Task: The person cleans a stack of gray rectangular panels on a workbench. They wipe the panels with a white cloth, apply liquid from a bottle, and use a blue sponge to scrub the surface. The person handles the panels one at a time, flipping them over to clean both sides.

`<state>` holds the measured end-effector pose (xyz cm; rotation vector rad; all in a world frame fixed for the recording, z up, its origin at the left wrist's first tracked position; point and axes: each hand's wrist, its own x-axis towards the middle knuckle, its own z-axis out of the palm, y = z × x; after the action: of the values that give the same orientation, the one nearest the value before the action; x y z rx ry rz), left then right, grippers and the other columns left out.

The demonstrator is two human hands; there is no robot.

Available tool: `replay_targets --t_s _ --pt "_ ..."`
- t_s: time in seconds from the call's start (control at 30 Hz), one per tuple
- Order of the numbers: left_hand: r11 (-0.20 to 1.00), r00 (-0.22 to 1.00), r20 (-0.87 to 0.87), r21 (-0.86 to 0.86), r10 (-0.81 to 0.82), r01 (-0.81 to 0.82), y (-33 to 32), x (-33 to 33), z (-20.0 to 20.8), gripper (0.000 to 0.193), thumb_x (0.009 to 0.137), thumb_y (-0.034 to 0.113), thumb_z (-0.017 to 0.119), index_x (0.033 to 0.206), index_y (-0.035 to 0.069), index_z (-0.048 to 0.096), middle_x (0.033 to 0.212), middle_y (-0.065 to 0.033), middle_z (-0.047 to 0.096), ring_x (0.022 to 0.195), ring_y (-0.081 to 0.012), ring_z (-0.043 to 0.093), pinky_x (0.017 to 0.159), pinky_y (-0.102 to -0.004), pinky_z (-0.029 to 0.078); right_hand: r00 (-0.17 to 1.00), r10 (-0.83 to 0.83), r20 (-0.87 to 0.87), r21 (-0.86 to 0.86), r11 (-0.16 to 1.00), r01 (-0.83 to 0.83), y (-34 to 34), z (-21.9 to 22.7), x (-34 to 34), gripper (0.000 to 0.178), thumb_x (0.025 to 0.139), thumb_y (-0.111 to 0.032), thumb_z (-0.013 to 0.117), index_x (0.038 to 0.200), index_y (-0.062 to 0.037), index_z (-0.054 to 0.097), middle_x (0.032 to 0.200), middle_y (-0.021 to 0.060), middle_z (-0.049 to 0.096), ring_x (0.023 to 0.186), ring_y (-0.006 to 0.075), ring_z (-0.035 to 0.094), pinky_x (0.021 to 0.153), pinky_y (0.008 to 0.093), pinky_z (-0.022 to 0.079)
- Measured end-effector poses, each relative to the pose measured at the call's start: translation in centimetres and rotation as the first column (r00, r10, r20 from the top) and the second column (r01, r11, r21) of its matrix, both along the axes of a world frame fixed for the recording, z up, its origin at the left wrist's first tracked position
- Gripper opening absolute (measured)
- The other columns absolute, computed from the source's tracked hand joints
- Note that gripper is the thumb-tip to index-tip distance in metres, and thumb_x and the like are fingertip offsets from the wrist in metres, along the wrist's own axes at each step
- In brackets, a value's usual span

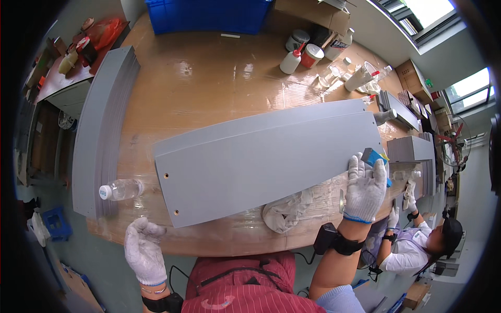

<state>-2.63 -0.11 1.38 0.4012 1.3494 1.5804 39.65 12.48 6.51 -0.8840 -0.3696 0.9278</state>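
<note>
Grey panels [266, 167] on table [172, 99], right glove [365, 195] at blue block [374, 158], left glove [143, 250] apart

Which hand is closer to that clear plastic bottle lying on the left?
Left. The white-gloved left hand is just below the clear, white-capped plastic bottle, apart from it; the white-gloved right hand is far to its right.

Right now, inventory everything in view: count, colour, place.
Flat rectangular panels: two visible, grey, centre
Panel stacks: several, grey, left and right
Table: one, brown, beneath panels
Capped plastic bottle: one, clear, near left
Crumpled cloth: one, white, near edge
Plastic bin: one, blue, far edge
Bottles and tubs: several, mostly white, far right
Small block: one, blue and grey, right
Co-worker: one, white sleeves, right
Gloved left hand: one, white, near left
Gloved right hand: one, white, at block
</note>
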Motion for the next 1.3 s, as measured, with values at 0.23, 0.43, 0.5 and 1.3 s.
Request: replay_targets --t_s 0.23,0.43,0.5,1.3 --pt "0.912 0.888 -0.44 0.294 -0.136 0.285 3.1 4.2 5.1 0.043 0.108 0.029 0.04 0.131 -0.001 0.061 0.12 -0.0137 0.068 0.104 -0.0228 0.064 0.1 -0.0404 0.048 0.954 0.273 0.126 -0.208 0.947 -0.244 -2.4 1.2 -3.7 0.037 0.098 -0.01 0.065 0.131 0.0004 0.054 0.126 0.0126 0.061 0.117 0.0206 0.06 0.102 0.0363 0.051" --pt "0.942 0.385 -0.896 -0.095 -0.221 0.321 6.3 10.9 5.5 0.035 0.104 0.014 0.051 0.13 -0.006 0.062 0.137 -0.0132 0.062 0.125 -0.024 0.057 0.111 -0.0382 0.041 0.905 -0.113 0.41 -0.261 0.936 0.235 -5.3 -1.8 9.3 0.039 0.095 -0.011 0.068 0.13 -0.0014 0.055 0.116 0.0085 0.064 0.103 0.0162 0.063 0.09 0.0291 0.053" --pt "0.931 0.388 -0.891 -0.094 -0.237 0.352 7.7 13.6 4.8 0.033 0.1 0.006 0.057 0.13 -0.006 0.062 0.138 -0.0137 0.061 0.129 -0.0248 0.054 0.113 -0.0374 0.039 0.66 -0.115 0.742 -0.262 0.857 0.444 -6.3 -5.4 16.0 0.034 0.09 -0.005 0.073 0.121 0.0006 0.061 0.106 0.0064 0.065 0.097 0.0159 0.061 0.088 0.0335 0.052" --pt "0.94 -0.112 -0.993 -0.065 -0.029 0.336 10.6 17.9 3.9 0.021 0.089 0.003 0.068 0.109 0.003 0.074 0.121 -0.0153 0.069 0.117 -0.0324 0.062 0.104 -0.0419 0.048 -0.401 0.486 0.777 -0.627 0.661 -0.414 -5.4 -15.8 2.5 0.04 0.08 -0.034 0.075 0.117 -0.02 0.07 0.134 0.012 0.06 0.129 0.0361 0.052 0.1 0.058 0.043"
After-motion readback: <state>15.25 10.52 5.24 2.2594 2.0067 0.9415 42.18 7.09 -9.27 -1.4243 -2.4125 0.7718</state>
